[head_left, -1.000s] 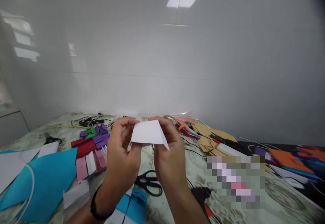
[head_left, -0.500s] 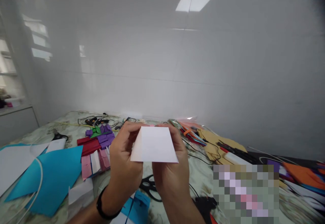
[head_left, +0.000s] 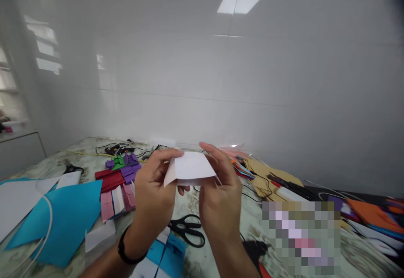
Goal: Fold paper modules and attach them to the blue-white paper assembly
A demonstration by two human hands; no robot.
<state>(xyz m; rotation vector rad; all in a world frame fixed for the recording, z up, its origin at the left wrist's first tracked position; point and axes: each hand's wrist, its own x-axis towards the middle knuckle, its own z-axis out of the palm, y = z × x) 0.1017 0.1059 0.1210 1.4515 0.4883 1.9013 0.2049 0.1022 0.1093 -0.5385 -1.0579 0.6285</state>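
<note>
A folded piece of white paper (head_left: 193, 165) is raised above the table at the middle of the view, its side edges bent downward. My left hand (head_left: 154, 181) is closed on its left side, with the thumb along the top edge and other fingers underneath. At the right side of the paper, my right hand (head_left: 221, 181) has its index finger lifted off, while the rest of the hand curls around the bent right edge; its thumb is partly hidden. Black-handled scissors (head_left: 187, 229) lie below, between my wrists, beside blue and white folded paper (head_left: 167, 255).
Blue sheets (head_left: 67, 219) lie at left, near folded pink, red, purple and green paper pieces (head_left: 110, 181). Glue guns with cords (head_left: 118, 149) sit at the back. Tan paper (head_left: 268, 175), black tools (head_left: 293, 187) and orange paper (head_left: 370, 217) are at right. A wall stands behind.
The white paper has tilted flatter and its edges now bend down. My right hand has shifted right, its index finger lifting. My left thumb now shows on top, and more of the scissors is visible.
</note>
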